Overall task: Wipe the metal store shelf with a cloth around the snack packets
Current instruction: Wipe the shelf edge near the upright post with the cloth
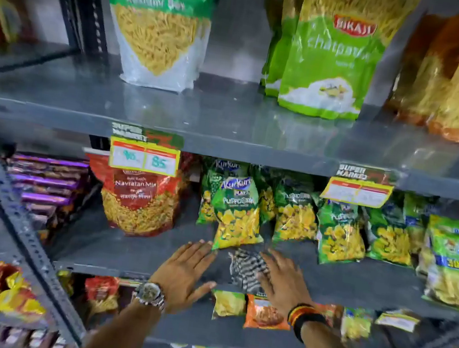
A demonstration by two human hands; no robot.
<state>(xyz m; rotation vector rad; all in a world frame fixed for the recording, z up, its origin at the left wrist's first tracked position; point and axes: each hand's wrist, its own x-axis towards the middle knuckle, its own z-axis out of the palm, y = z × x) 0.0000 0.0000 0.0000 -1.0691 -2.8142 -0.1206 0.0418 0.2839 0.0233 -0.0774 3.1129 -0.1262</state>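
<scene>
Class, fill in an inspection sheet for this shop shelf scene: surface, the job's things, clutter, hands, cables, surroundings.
Surface: grey metal shelf, bare at the front.
Job's things: striped cloth lying on the shelf; Kurkure packet just behind it.
Clutter: nothing seen.
Hands: left hand flat and open beside the cloth; right hand open, resting on the cloth's edge.
Cables: nothing seen.
Surroundings: price tag on the shelf above; Navratan Mix bag at left.

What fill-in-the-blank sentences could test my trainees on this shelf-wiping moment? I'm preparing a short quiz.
1. The striped cloth lies under the ____ hand.
2. The left hand wears a ____ on its wrist.
3. The readable price tag reads ____.
4. The Kurkure packet nearest the cloth is green and ____.

Missing words: right; watch; 85; yellow
</scene>
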